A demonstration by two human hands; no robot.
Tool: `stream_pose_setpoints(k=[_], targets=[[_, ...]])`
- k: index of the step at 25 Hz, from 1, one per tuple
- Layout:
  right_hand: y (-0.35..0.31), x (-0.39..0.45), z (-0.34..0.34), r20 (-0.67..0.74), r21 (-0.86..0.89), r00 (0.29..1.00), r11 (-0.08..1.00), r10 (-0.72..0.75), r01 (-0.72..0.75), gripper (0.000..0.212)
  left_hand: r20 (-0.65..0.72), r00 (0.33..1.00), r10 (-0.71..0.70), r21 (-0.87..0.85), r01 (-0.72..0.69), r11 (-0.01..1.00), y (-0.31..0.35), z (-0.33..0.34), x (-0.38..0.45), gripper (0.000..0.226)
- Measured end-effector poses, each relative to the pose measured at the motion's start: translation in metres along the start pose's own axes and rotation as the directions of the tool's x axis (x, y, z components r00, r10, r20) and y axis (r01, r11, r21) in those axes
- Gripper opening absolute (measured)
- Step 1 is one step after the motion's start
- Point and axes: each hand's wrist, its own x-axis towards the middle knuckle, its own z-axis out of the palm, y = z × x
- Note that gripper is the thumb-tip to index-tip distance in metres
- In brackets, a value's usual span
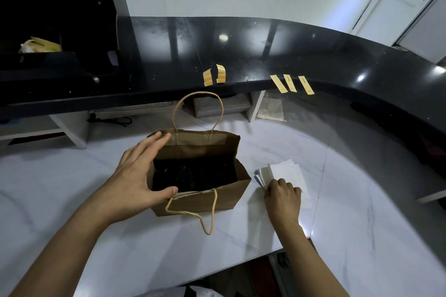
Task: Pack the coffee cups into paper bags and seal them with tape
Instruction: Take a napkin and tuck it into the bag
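A brown paper bag (205, 190) stands open on the white marble table (96, 236), near the middle. Inside sit dark cup lids (183, 176), hard to make out in the shadow. The left hand (137, 171) spans the bag's left rim, fingers stretched to the far wall and thumb hooked over the near edge, holding the mouth open. Just beside the bag's right side, the right hand (282, 196) pinches a stack of white paper napkins (287, 173) lying on the table. Five strips of tan tape (292, 83) hang along the front edge of the raised black counter (313, 55) behind.
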Motion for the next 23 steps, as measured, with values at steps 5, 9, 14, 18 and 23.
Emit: stream_pose_setpoints(k=[5, 9, 14, 18, 23], targets=[[-0.002, 0.002, -0.008, 0.081, 0.072, 0.996, 0.996, 0.043, -0.048, 0.024, -0.006, 1.000, 0.000, -0.006, 0.000, 1.000, 0.000, 0.000, -0.001, 0.107], [-0.001, 0.009, -0.012, 0.196, 0.084, 0.972, 0.985, 0.131, -0.149, 0.020, -0.006, 1.000, -0.002, -0.007, 0.002, 1.000, 0.001, 0.000, -0.001, 0.107], [-0.001, 0.015, -0.016, 0.145, 0.199, 0.977, 0.963, 0.154, -0.181, 0.013, -0.006, 1.000, -0.005, -0.009, 0.005, 1.000, 0.002, 0.000, -0.001, 0.106], [-0.001, 0.014, -0.016, 0.062, 0.146, 0.994, 0.984, 0.090, -0.098, 0.023, 0.000, 1.000, -0.011, -0.007, 0.011, 1.000, 0.002, -0.001, -0.001, 0.107], [0.001, 0.009, -0.019, 0.048, 0.242, 0.994, 0.965, 0.096, -0.104, 0.036, -0.003, 1.000, -0.011, -0.021, 0.011, 1.000, 0.000, 0.000, -0.002, 0.107]])
